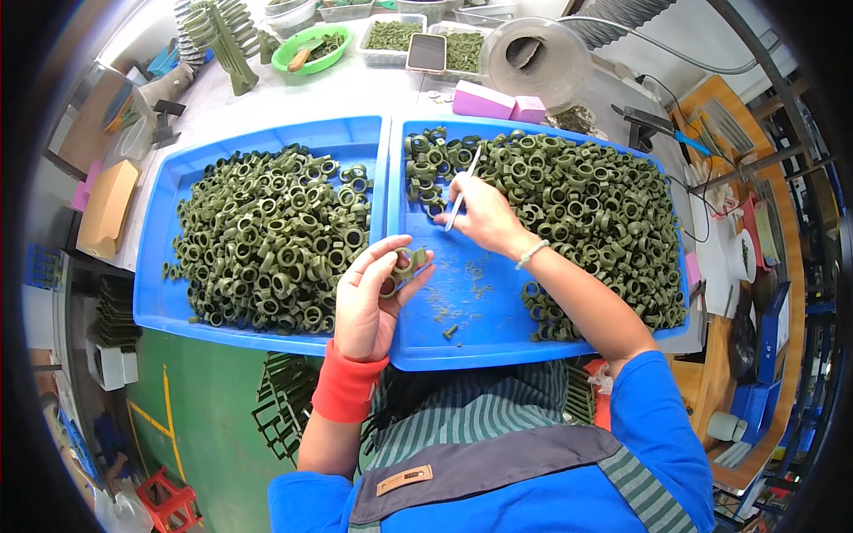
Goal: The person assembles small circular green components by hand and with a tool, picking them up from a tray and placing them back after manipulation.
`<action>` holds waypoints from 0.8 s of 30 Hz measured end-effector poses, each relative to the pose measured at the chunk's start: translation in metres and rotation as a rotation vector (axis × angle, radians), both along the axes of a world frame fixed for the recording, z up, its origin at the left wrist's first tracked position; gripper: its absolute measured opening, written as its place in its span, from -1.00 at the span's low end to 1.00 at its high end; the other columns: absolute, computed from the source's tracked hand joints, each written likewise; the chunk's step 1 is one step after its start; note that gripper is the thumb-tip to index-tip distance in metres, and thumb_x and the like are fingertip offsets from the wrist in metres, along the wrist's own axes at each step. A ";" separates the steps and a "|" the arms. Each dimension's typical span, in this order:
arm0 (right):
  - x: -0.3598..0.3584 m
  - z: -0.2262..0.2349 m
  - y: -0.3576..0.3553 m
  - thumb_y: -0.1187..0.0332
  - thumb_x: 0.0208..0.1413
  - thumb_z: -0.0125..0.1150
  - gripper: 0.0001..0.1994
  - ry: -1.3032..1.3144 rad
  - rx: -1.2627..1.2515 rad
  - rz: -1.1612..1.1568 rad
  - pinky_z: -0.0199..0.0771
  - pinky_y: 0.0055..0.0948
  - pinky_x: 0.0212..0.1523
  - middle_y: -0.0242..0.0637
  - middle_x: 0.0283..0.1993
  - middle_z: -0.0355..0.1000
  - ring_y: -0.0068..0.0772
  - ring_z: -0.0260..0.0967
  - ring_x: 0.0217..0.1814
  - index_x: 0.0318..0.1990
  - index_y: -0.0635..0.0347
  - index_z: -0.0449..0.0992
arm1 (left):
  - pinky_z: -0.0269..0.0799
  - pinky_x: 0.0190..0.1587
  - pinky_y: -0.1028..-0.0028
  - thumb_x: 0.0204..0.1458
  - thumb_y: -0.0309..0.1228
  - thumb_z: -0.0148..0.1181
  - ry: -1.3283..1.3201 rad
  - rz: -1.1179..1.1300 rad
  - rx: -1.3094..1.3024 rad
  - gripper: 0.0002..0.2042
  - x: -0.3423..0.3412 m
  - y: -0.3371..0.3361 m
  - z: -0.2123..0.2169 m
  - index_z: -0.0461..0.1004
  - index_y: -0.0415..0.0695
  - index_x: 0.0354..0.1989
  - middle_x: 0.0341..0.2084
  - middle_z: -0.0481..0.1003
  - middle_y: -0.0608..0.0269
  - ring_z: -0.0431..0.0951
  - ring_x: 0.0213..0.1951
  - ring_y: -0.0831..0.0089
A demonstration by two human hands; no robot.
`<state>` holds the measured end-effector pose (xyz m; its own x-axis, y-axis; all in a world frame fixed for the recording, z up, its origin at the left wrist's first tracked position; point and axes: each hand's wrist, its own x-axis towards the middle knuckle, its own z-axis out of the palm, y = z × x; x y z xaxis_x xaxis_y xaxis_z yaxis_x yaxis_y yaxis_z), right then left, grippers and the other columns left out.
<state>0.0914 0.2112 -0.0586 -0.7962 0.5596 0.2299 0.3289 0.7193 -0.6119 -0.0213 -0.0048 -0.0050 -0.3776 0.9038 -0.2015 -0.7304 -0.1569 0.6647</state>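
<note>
My left hand [369, 298], with a red wristband, is closed around green wax rings [410, 259] over the gap between two blue trays. At least two rings show between thumb and fingers. My right hand [484, 211] is above the right blue tray [471, 346], its fingers closed on a slim, pale, pointed hand tool [462, 191]. I cannot make out whether it is a knife or tweezers. By its fingertips lie dark green rings [431, 200]. Green scraps [462, 289] are strewn over the tray's bare bottom, with a small stub [450, 331] near its front.
Heaps of green rings fill the left blue tray [164, 302] and the right tray's far side. Behind stand a green bowl [324, 60], tubs of green pieces [391, 40], a phone [426, 53], pink blocks [484, 100] and a round duct mouth [533, 58]. A red stool [169, 497] stands lower left.
</note>
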 end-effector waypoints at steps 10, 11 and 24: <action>0.020 0.030 -0.025 0.53 0.01 0.39 -0.78 0.102 -0.169 0.143 0.53 -0.30 -0.11 -0.19 -0.26 0.49 -0.16 0.50 -0.18 -0.25 0.23 0.42 | 0.26 -0.43 0.66 0.30 -0.41 0.13 0.204 0.011 -0.191 -0.73 0.001 0.002 -0.001 0.47 -0.24 0.10 -0.28 0.49 0.35 0.43 -0.41 0.67; 0.025 0.042 -0.032 0.53 0.01 0.39 -0.78 0.102 -0.171 0.145 0.53 -0.30 -0.11 -0.19 -0.26 0.49 -0.16 0.50 -0.18 -0.25 0.23 0.42 | 0.26 -0.43 0.66 0.30 -0.41 0.13 0.203 0.013 -0.193 -0.73 0.001 0.004 -0.001 0.47 -0.24 0.10 -0.28 0.49 0.35 0.43 -0.41 0.67; 0.061 0.100 -0.047 0.38 0.34 0.12 -0.72 0.345 -0.470 0.262 0.52 -0.42 -0.11 -0.29 -0.13 0.56 -0.48 0.49 -0.15 0.13 0.24 0.49 | 0.31 -0.38 0.69 0.27 -0.38 0.19 0.238 -0.085 -0.222 -0.79 0.001 0.003 0.008 0.61 -0.24 -0.05 -0.44 0.52 0.43 0.44 -0.43 0.73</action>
